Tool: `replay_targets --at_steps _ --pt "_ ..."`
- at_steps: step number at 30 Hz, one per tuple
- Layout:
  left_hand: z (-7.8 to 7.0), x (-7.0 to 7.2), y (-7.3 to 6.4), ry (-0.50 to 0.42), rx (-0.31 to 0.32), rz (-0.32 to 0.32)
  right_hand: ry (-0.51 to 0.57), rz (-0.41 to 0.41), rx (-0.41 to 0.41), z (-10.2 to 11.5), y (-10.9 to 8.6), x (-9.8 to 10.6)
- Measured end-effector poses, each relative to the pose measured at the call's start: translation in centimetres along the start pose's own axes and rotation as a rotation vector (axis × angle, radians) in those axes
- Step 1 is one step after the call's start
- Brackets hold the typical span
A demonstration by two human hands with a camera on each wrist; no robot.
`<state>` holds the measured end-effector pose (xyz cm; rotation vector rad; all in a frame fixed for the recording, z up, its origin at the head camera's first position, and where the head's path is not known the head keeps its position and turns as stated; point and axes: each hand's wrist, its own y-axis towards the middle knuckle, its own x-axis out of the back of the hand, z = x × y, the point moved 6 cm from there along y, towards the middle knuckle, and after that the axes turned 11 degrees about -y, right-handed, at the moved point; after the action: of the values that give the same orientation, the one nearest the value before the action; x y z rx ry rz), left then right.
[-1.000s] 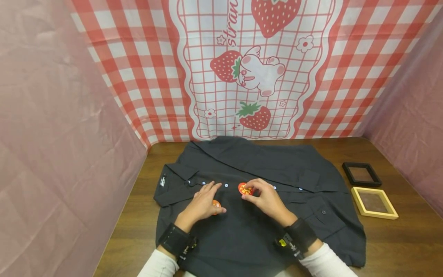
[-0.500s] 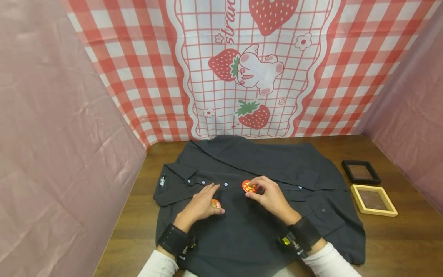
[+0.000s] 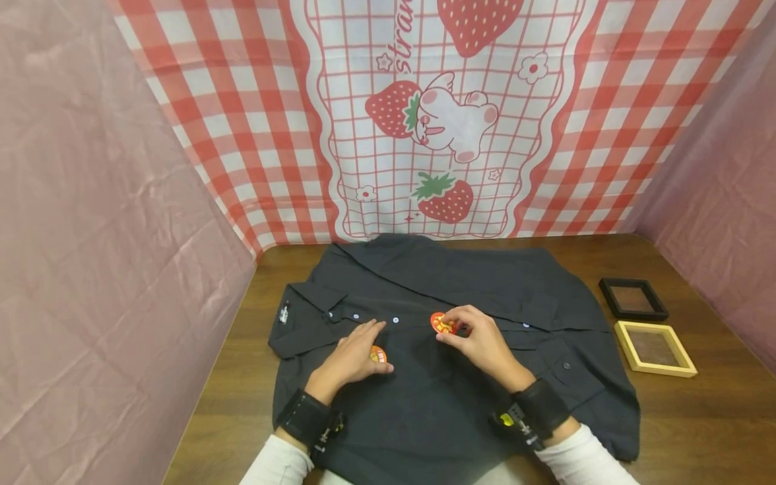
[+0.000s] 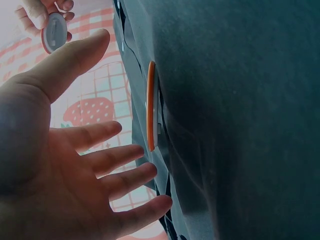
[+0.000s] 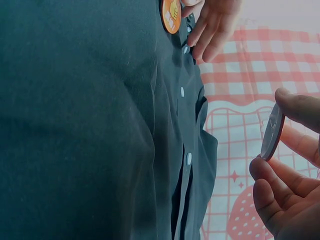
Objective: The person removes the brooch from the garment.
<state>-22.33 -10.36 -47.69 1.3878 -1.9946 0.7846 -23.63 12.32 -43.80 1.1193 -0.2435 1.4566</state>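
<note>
Raised over the front of a dark shirt (image 3: 424,401) spread across a wooden tabletop (image 3: 721,431), a red badge (image 3: 439,325) has shifted in the past second along the shirt's row of white buttons (image 3: 396,320), away from the collar (image 3: 315,295) and toward the hem end. The move widens the gap between the 2 badges and, with the red badge clear of the cloth, its position over the shirt appears unsettled. A person's right hand (image 3: 485,343) pinches that badge by its edge between thumb and fingers, its pale, pin-fitted back visible from the left wrist. The orange badge (image 3: 378,355) sits at the shirt's front, on the near side of the button row, framed by the thumb and fingers of the left hand (image 3: 348,360). That hand has barely moved; it is spread wide, holds nothing and, seen from its own wrist, stands just apart from the badge. Whether the orange badge is pinned to the shirt cannot be told. Beyond the shirt's hem end lie 2 frames, a black frame (image 3: 641,315) and, nearer the person, a yellow frame (image 3: 663,369).
</note>
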Motion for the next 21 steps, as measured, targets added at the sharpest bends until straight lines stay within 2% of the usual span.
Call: replay_targets --at_steps 5,12,21 --pt "-0.1 0.2 0.1 0.008 -0.001 0.002 -0.007 -0.011 0.009 -0.1 0.1 0.4" --pt "0.1 0.1 0.0 0.007 0.038 0.023 -0.039 -0.023 0.015 -0.4 0.1 0.9" --pt "0.1 -0.2 -0.1 0.016 0.044 0.046 -0.073 -0.035 -0.013 -1.4 0.0 1.6"
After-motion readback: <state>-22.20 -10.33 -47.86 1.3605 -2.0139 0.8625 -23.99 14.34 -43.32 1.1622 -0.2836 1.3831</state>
